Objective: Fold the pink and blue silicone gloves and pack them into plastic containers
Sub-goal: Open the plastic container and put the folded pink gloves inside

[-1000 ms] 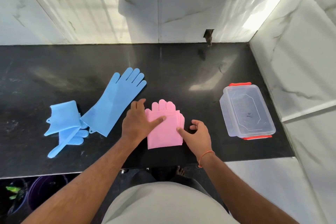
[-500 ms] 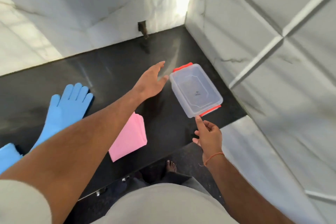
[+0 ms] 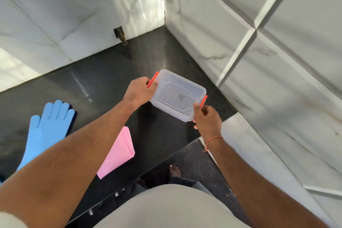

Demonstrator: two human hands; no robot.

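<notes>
A clear plastic container (image 3: 177, 96) with red clips and its lid on sits at the right end of the black counter (image 3: 103, 83). My left hand (image 3: 138, 89) grips its far-left end at one red clip. At the near-right end, my right hand (image 3: 206, 117) holds the other red clip. The folded pink gloves (image 3: 118, 153) lie flat near the counter's front edge, partly under my left forearm. A blue glove (image 3: 49, 126) lies spread out, fingers pointing away, at the left.
White marble walls close the counter at the back and right, forming a corner just beyond the container. A small dark hole (image 3: 119, 33) shows in the back wall. Below the counter edge I see my bare foot (image 3: 174, 170) on dark floor.
Both hands left the folded pink gloves and moved right to the container. My left hand closed on its far clip and my right hand on its near clip; the view swung right.
</notes>
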